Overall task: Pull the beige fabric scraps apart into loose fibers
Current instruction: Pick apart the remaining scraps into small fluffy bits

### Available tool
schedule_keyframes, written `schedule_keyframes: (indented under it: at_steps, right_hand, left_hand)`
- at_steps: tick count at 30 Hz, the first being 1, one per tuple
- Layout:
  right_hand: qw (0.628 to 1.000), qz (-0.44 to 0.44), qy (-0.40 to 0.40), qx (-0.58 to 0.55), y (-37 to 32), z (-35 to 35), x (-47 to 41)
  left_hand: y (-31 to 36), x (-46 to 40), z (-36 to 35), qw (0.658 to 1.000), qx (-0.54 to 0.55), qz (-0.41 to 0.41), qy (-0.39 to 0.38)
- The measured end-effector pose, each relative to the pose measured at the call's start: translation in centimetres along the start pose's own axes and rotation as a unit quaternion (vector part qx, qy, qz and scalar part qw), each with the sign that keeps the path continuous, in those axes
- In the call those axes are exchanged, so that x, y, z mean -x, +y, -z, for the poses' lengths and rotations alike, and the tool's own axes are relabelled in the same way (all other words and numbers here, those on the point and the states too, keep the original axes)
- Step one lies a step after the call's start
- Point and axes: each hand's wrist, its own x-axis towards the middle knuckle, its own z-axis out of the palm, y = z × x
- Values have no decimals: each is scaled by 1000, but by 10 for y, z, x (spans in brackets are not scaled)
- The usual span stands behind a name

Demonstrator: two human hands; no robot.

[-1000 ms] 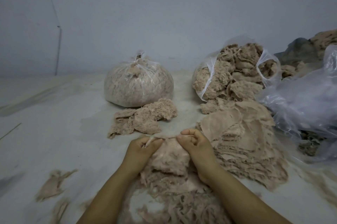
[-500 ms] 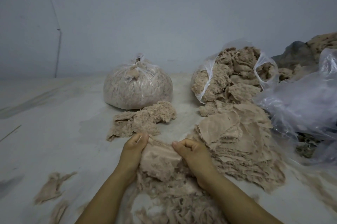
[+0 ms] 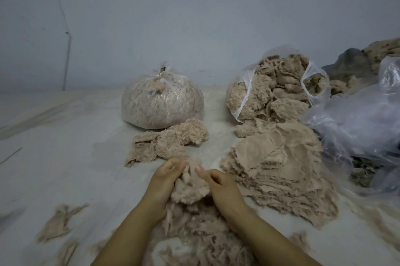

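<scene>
Both hands work a single beige fabric scrap (image 3: 190, 187) at the near centre of the pale bench (image 3: 65, 157). The left hand (image 3: 163, 179) has its fingers curled round the scrap's left edge, gripping it. The right hand (image 3: 220, 185) pinches the scrap's upper right edge between thumb and curled fingers. The scrap sits bunched between the two hands, its surface fuzzy and fraying.

Directly below the hands lies a heap of loose fibers (image 3: 194, 235), partly hidden by the forearms. To the right, just beside the right hand, sits a stack of flat fabric scraps (image 3: 279, 170). Beyond the hands lies a small pile of pulled fluff (image 3: 171, 142), touching a tied clear bag (image 3: 162, 103) packed with fibre. An open plastic bag (image 3: 275, 90) of beige scraps stands to the right of it. Crumpled plastic sheeting (image 3: 359, 122) occupies the far right. Stray fabric shreds (image 3: 58, 222) lie at the near left.
</scene>
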Motion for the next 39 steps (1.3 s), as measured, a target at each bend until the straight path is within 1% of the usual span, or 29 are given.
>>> schedule_keyframes:
  at_steps: [2, 5, 8, 10, 12, 14, 16, 18, 20, 21, 23, 24, 26, 28, 29, 30, 31, 32, 35, 36, 37, 38, 39]
  right_hand:
    - [995, -17, -6, -98, -2, -1, 1]
    - [988, -26, 14, -153, -6, 4, 1]
    - [992, -24, -6, -122, -6, 4, 3]
    - [997, 1, -11, -79, -6, 2, 5]
    - [999, 32, -26, -24, -4, 1, 6]
    - [998, 56, -33, 26, -4, -2, 6]
    - [996, 67, -19, 47, -4, -3, 5]
    - [997, 67, 6, 36, -6, 0, 4]
    - [998, 55, 35, -5, -6, 5, 3]
    - [997, 51, 46, -24, -6, 8, 2]
    - [997, 48, 52, -41, -4, 11, 1]
    - [996, 50, 48, -48, -4, 11, 1]
    - [995, 67, 40, -67, -4, 9, 0]
    - [992, 84, 57, -76, -4, 9, -2]
    - [990, 86, 78, -82, -3, 9, -3]
    - [987, 83, 103, -90, -2, 11, -4]
    - [984, 80, 129, -94, -1, 12, -6]
    - [980, 83, 152, -94, 0, 13, -7]
    - [972, 77, 202, -94, -1, 18, -10]
    - [973, 62, 195, -104, -1, 20, -11]
    - [977, 44, 170, -124, 0, 22, -11]
    - [979, 27, 134, -149, 1, 23, -10]
    - [981, 16, 104, -164, 1, 24, -9]
  left_hand:
    - [-2, 2, -4, 998, -51, -21, -23]
    - [-3, 3, -5, 995, -90, -51, -10]
    - [-5, 2, -6, 993, -98, -68, -17]
    - [-6, 3, -8, 995, -78, -57, -39]
    - [-7, 4, -8, 991, -109, -69, -31]
    - [-9, 0, -6, 988, -123, -91, 21]
    - [-8, -5, -2, 985, -102, -92, 100]
    - [-4, -13, 10, 978, -49, -87, 182]
    - [0, -17, 24, 970, -10, -87, 228]
    - [0, -19, 29, 969, -18, -90, 228]
    - [-2, -19, 26, 972, -67, -109, 196]
    - [-4, -16, 20, 972, -104, -129, 166]
    - [-6, -9, 9, 966, -190, -164, 66]
    - [-8, -4, 1, 952, -257, -165, -32]
    - [-9, -4, 0, 943, -284, -161, -57]
    - [-8, -3, -1, 940, -296, -157, -66]
    - [-8, -5, 0, 938, -302, -163, -56]
    - [-7, -6, 1, 943, -291, -162, -28]
    - [1, -11, 7, 957, -230, -153, 85]
    - [3, -12, 10, 957, -225, -148, 110]
    - [3, -12, 13, 956, -226, -149, 116]
    - [5, -10, 14, 958, -225, -147, 102]
    - [6, -8, 15, 964, -218, -140, 65]
